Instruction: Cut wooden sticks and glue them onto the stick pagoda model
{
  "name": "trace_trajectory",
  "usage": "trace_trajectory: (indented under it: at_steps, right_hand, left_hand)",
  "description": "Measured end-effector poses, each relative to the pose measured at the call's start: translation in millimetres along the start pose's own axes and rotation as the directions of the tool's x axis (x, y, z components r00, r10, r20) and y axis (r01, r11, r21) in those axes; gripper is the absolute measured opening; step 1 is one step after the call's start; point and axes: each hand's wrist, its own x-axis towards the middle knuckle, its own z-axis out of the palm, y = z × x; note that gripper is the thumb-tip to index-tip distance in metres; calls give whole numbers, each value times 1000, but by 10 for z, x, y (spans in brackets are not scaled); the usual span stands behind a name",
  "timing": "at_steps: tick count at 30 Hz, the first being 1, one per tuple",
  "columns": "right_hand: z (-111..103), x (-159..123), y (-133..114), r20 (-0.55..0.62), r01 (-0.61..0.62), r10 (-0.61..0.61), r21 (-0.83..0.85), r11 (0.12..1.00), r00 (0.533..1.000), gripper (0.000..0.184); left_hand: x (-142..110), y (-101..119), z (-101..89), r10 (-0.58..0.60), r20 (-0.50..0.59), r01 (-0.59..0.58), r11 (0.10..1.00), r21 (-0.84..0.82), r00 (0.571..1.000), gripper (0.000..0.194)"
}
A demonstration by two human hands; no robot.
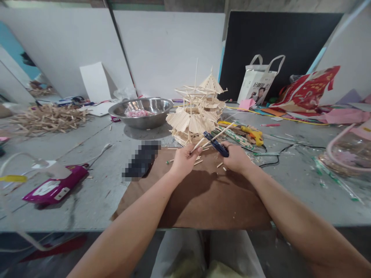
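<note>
1. My left hand (184, 160) was closed, thumb and fingers pinching the lower end of a thin wooden stick (224, 132).
2. The stick slanted up and away to the right, above the near edge of the stick model, crossing the head of the dark blue pliers (216, 144); I could not tell whether the jaws were biting it.
3. My right hand (236, 156) was wrapped around the handles of those pliers, their head pointing toward my left hand.
4. Beneath both hands lay a brown sheet (203, 208), with short stick pieces (219, 165) scattered on it.
5. Just beyond my hands stood the stick model (189, 121), tiered, with slatted roofs and a pointed top at its far right.
6. To the right of the model lay a yellow glue gun (255, 135); to its left sat a metal bowl (145, 121).
7. A dark, pixelated object (140, 160) lay at the sheet's left edge.
8. Farther left on the grey table (98, 154) were a heap of wooden pieces (52, 117) and, nearer me, a purple power strip (58, 189).
</note>
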Motion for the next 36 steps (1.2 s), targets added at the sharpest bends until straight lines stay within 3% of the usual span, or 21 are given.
trace_trajectory:
  at_steps: [8,19,30,36]
  right_hand:
    - [21,-9,26,-47,55,-54,27,998,997,34]
    - [62,-6,68,-109,136,-127,88,987,986,42]
    - [29,-35,16,-111,150,-144,50,987,983,40]
    - [16,-35,23,-81,128,-127,12,992,989,35]
  left_hand:
    - [19,0,-40,-9,101,34,968,-249,995,24]
    - [18,-13,-34,-54,193,131,902,-412,980,22]
    - [27,-24,-104,-110,402,327,785,-526,909,24]
    - [30,-30,-118,-124,438,371,755,-541,891,25]
